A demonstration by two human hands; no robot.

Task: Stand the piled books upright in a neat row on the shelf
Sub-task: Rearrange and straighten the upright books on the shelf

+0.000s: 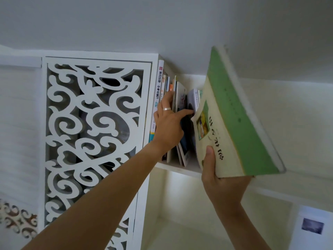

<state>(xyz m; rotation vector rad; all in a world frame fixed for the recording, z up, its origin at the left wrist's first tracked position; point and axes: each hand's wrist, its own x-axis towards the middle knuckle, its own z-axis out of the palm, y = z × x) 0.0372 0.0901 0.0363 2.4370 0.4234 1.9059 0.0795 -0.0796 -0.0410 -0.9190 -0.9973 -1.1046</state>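
Head view: row of books (pixel 173 98) already upright on the shelf (pixel 182 169), some leaning. Left hand (pixel 168 123), fingers spread straight, braces them. Right hand (pixel 219 179) grips the green-spined book (pixel 232 123) at its bottom edge, tilted, not yet in. Soft matte cover; white fretwork panel (pixel 93 132) left.

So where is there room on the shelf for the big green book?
Bare shelf board shows right of the leaning books, in front of the green book the right hand grips. The left end is crowded where the left hand presses the row.
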